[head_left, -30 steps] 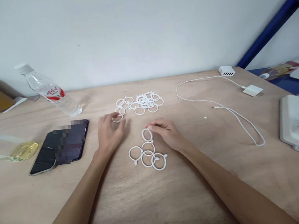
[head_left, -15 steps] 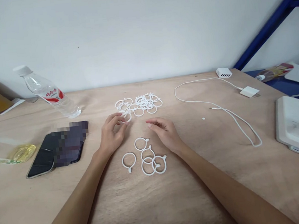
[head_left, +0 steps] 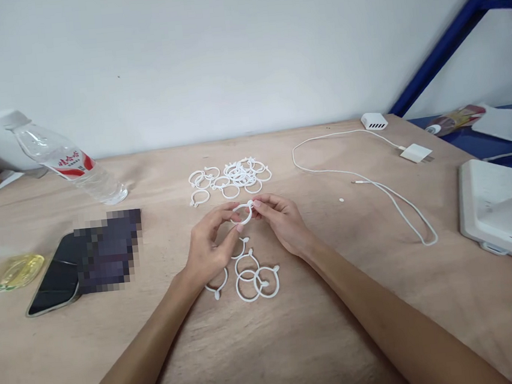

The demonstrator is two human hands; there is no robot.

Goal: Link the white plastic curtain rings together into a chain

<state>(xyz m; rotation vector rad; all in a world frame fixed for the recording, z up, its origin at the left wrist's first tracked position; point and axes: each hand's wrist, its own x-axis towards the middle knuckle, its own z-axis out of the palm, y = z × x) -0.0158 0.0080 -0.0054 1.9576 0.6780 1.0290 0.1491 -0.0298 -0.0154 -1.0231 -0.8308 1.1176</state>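
Observation:
Both hands meet above the middle of the wooden table [head_left: 298, 345] on one white plastic ring [head_left: 244, 212]. My left hand [head_left: 209, 248] pinches the ring's left side and my right hand [head_left: 281, 223] pinches its right end. Just below the hands lies a small group of closed white rings [head_left: 255, 279], partly hidden by my left hand. A loose pile of several more white rings [head_left: 232, 178] lies farther back on the table.
A tilted water bottle [head_left: 60, 156] lies at the back left, a dark phone [head_left: 85, 259] in front of it. A white cable [head_left: 373, 184] with a charger plug [head_left: 415, 153] runs at the right. A white device [head_left: 502, 207] sits at the right edge.
My left hand picked a ring from the far pile and carried it toward the middle. My right hand let go of a placed ring and came up to grip the new ring.

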